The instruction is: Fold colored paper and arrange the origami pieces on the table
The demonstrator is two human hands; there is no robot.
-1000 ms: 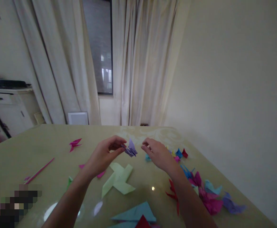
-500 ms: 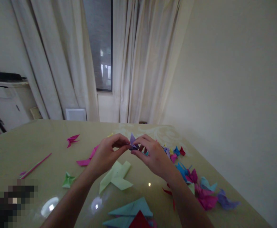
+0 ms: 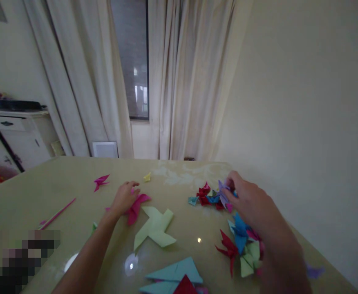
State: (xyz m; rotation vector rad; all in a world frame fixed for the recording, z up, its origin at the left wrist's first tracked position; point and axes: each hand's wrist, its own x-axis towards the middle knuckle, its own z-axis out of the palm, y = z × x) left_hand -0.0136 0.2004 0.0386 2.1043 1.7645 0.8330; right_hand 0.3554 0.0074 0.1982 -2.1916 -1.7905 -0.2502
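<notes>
At the far right of the table, my right hand (image 3: 236, 191) pinches a purple folded-paper piece (image 3: 222, 195) between thumb and fingers. It is held at a cluster of small folded papers, among them a red one (image 3: 202, 195) and a light blue one (image 3: 193, 201). My left hand (image 3: 127, 197) is over a pink paper pinwheel (image 3: 137, 209), fingers loosely stretched and apart; whether they touch it I cannot tell. A pale green paper pinwheel (image 3: 155, 227) lies flat to the right of that hand.
Nearer on the right lie a red folded paper (image 3: 229, 249), a blue one (image 3: 240, 232) and others. Teal folded sheets (image 3: 175, 270) lie at the front. Left are a pink folded piece (image 3: 101, 181) and a thin stick (image 3: 58, 213). A wall (image 3: 314, 122) borders the right side.
My hands were together at the middle on a purple folded paper. They have parted: the right moved right to the small-paper cluster, the left went down over the pink pinwheel. The view shifted slightly.
</notes>
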